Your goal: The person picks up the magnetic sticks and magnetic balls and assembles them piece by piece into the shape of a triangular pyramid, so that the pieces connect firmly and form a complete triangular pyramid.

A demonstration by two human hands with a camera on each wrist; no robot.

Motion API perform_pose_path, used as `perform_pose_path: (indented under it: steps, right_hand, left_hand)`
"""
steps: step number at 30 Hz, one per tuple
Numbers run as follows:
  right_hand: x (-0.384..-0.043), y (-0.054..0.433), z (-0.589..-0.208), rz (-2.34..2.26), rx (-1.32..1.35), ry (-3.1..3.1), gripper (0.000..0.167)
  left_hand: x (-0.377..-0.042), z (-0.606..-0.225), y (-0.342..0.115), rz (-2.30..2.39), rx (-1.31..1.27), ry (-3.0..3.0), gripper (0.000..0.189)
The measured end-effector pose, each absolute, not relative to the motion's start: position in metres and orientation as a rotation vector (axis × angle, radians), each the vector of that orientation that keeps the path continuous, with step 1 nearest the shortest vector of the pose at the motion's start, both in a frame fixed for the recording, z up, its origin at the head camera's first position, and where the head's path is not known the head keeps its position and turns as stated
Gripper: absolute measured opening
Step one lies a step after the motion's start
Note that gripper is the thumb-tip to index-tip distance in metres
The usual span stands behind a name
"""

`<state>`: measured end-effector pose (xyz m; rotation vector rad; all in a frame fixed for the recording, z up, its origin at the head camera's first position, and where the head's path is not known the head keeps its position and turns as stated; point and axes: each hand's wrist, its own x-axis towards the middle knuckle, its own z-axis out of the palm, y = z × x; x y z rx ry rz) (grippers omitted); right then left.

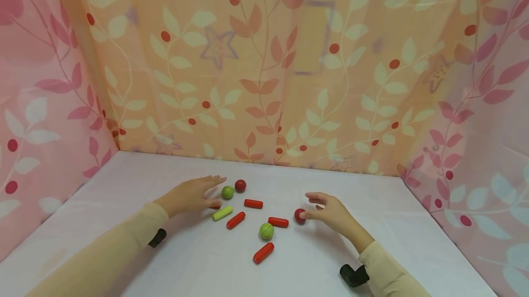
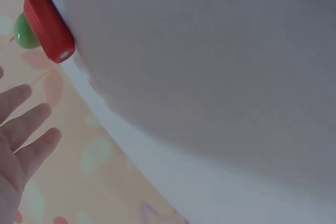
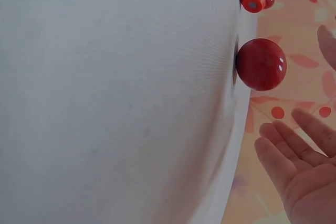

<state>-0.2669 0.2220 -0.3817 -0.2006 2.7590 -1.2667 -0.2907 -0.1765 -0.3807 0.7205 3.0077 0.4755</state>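
My left hand [image 1: 192, 196] hovers with fingers spread at the left of the group of small pieces. Partly hidden under it is a red rod-shaped piece [image 2: 48, 27], ridged, with a pale spot on its end. Close to its fingers are a yellow-green rod [image 1: 222, 213] and a green ball [image 1: 227, 192]. On the other side, my right hand [image 1: 332, 216] has its fingers loosely extended and thumb apart, around a shiny red ball [image 3: 261, 64]. In the right wrist view a gap shows between the ball and the fingers [image 3: 286, 153]. Neither hand holds anything.
Between the hands, several red rods, including one in front [image 1: 263, 253], and a second green ball [image 1: 266, 231] lie scattered on the white tabletop [image 1: 198, 260]. Another red ball [image 1: 240, 185] sits farther back. Patterned curtains [image 1: 264, 58] enclose the table's back and sides.
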Motion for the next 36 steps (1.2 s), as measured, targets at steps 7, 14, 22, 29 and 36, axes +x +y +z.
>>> perform_pose_path:
  steps: [7,14,22,29,36]
  right_hand:
    - [-0.267,0.221,-0.382,-1.311,-0.090,2.719,0.061]
    - [-0.267,0.220,-0.383,-1.324,0.051,2.661,0.054]
    - [-0.267,0.220,-0.383,-1.369,0.084,2.588,0.051]
    - [-0.269,0.219,-0.385,-1.419,0.073,2.531,0.046]
    - [-0.271,0.216,-0.388,-1.423,0.059,2.512,0.042]
  left_hand:
    - [-0.293,-0.377,-0.182,0.593,0.608,2.950,0.064]
    - [-0.295,-0.381,-0.189,0.829,0.440,2.848,0.050]
    - [-0.295,-0.384,-0.194,0.896,0.397,2.804,0.034]
    - [-0.299,-0.385,-0.196,0.900,0.413,2.817,0.031]
    - [-0.300,-0.387,-0.197,0.921,0.326,2.778,0.020]
